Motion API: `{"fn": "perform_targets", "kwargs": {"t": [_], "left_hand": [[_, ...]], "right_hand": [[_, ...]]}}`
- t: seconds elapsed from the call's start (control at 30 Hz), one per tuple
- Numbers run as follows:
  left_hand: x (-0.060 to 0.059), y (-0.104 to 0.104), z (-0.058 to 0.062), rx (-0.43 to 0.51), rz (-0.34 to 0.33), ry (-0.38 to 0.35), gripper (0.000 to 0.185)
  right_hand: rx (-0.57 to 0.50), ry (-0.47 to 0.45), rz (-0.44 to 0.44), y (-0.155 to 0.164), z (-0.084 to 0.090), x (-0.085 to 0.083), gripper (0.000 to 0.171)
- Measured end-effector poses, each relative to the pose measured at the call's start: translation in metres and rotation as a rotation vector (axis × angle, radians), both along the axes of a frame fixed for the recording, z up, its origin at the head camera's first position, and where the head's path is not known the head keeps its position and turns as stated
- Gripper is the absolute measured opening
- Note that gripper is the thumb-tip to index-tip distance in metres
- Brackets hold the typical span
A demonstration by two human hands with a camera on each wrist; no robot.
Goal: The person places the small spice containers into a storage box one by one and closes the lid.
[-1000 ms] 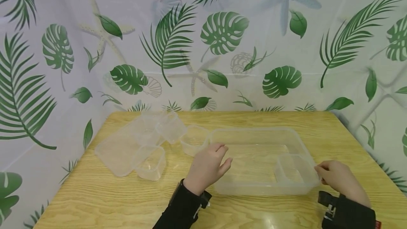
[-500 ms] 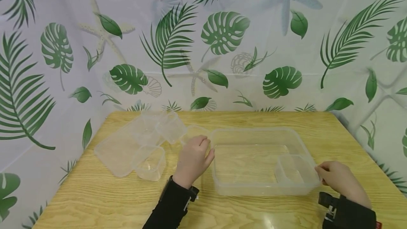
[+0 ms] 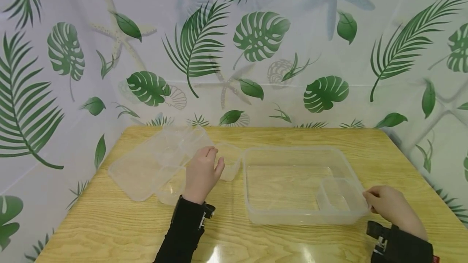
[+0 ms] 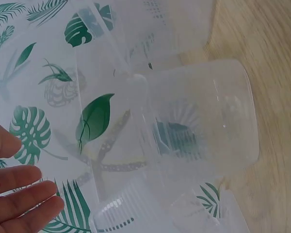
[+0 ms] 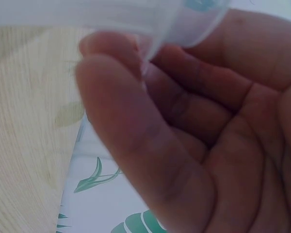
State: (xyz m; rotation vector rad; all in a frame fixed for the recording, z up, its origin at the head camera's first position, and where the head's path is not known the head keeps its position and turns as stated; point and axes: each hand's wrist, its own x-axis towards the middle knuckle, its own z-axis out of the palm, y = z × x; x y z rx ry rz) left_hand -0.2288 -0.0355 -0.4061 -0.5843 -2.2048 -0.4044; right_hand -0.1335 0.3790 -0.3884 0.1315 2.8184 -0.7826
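A large clear plastic container [image 3: 256, 210] sits on the wooden table [image 3: 292, 137], with a small clear tub [image 3: 338, 198] in its front right corner. My right hand [image 3: 387, 207] holds the container's front right corner; in the right wrist view my right hand [image 5: 184, 145] curls its fingers at the clear rim [image 5: 136, 14]. My left hand [image 3: 202, 171] hovers with relaxed fingers [image 4: 19, 194] over a group of small clear tubs to the left of the container. It lies between one tub [image 3: 231, 165] and another tub [image 3: 169, 188] and holds nothing.
A flat clear lid [image 3: 140, 169] and a further clear tub [image 3: 193, 141] lie at the table's left back. A leaf-printed cloth [image 3: 256, 44] hangs close behind and at both sides. Bare wood shows along the front edge.
My left hand has moved left, from the large container's left rim to above the small tubs. The right hand and the container have stayed in place.
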Motion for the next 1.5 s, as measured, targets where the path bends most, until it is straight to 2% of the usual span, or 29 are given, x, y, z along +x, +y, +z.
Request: {"fn": "perform_targets", "kwargs": {"t": [0.17, 0.37, 0.63, 0.87, 1.13, 1.3, 1.5], "left_hand": [[-0.007, -0.011, -0.004, 0.04, 0.059, -0.015, 0.027], [-0.012, -0.018, -0.007, 0.08, 0.118, -0.115, 0.046], [-0.018, -0.025, -0.011, 0.143, 0.166, -0.232, 0.056], [-0.022, -0.03, -0.017, 0.15, 0.185, -0.235, 0.052], [-0.022, -0.033, -0.019, 0.132, 0.211, -0.22, 0.04], [-0.021, -0.033, -0.018, 0.143, 0.201, -0.203, 0.034], [-0.021, -0.034, -0.016, 0.18, 0.185, -0.221, 0.028]], "right_hand": [[0.001, 0.014, 0.012, 0.0, -0.002, 0.0, 0.031], [0.01, 0.03, 0.022, 0.0, -0.003, 0.0, 0.031], [0.006, 0.022, 0.015, 0.001, -0.003, -0.001, 0.031], [0.007, 0.015, 0.013, 0.002, -0.003, 0.0, 0.032], [0.006, 0.021, 0.013, 0.001, -0.003, 0.001, 0.033], [0.009, 0.033, 0.014, 0.001, -0.002, 0.001, 0.033], [0.008, 0.038, 0.013, 0.001, -0.003, 0.0, 0.033]]}}
